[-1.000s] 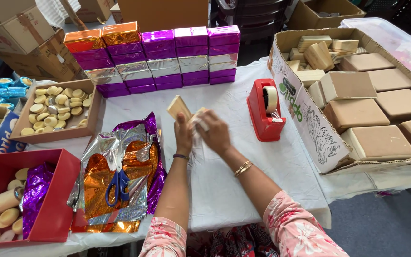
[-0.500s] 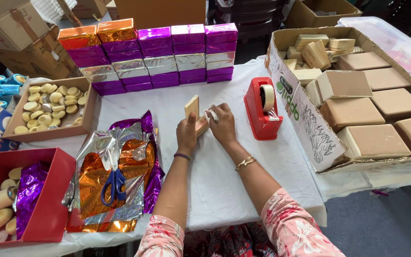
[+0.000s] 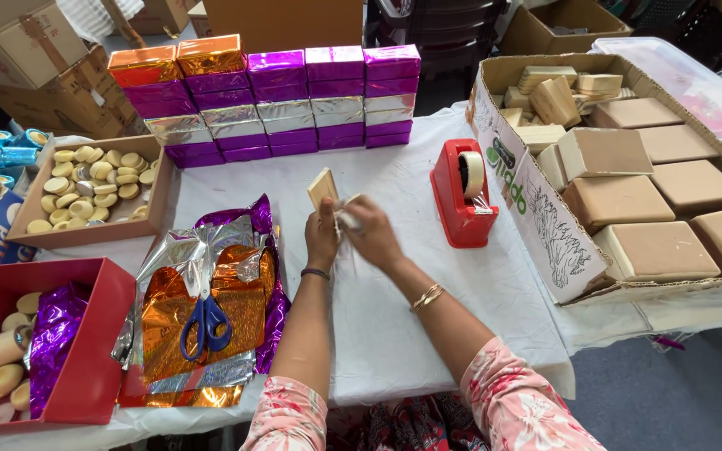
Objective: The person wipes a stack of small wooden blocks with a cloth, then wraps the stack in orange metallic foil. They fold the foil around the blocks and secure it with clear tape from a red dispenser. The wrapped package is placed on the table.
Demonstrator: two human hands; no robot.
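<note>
My left hand (image 3: 322,234) holds a flat pale wooden block (image 3: 322,186) upright above the white tablecloth (image 3: 394,317). My right hand (image 3: 369,232) is pressed against the block's right side, pinching a small pale bit (image 3: 347,219), a strip of tape or a cloth, I cannot tell which. A red tape dispenser (image 3: 461,194) stands just right of my hands. Sheets of orange, silver and purple foil (image 3: 211,292) lie to the left, with blue-handled scissors (image 3: 205,324) on top.
A wall of foil-wrapped boxes (image 3: 269,100) stands at the back. A big cardboard box (image 3: 536,209) of wooden blocks sits on the right. A cardboard tray of round pieces (image 3: 98,179) and a red box (image 3: 85,351) are on the left.
Both hands have drawn slightly back toward me and left, and the block is held more upright than half a second ago. The right hand's fingers shifted along the block's side.
</note>
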